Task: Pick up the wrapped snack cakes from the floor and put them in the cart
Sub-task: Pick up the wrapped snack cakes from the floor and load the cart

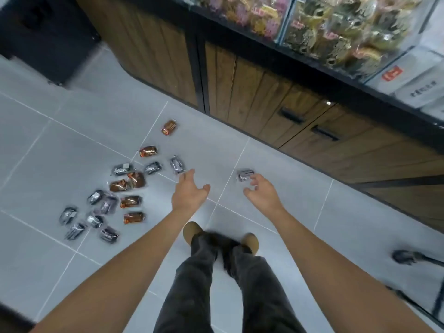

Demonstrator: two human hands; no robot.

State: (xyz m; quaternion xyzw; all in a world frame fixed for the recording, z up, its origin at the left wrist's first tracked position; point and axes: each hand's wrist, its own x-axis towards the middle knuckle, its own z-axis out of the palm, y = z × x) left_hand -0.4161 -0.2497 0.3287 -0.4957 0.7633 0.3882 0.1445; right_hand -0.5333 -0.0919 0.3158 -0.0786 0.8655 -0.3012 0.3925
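Note:
Several wrapped snack cakes (125,186), some in orange wrappers and some in silver-purple ones, lie scattered on the grey tiled floor at the left. One silver-wrapped cake (244,175) lies apart to the right. My right hand (260,191) hovers just below that single cake, its fingers loosely curled and holding nothing. My left hand (189,192) is stretched out with relaxed fingers beside another silver cake (177,165), empty. Of the cart only a wheel (406,257) and a dark frame bar show at the right edge.
A wooden cabinet (252,99) with black handles runs along the far side, with bins of wrapped snacks (336,27) on top. A dark object (45,37) stands at the top left. My legs and shoes (216,239) are below the hands.

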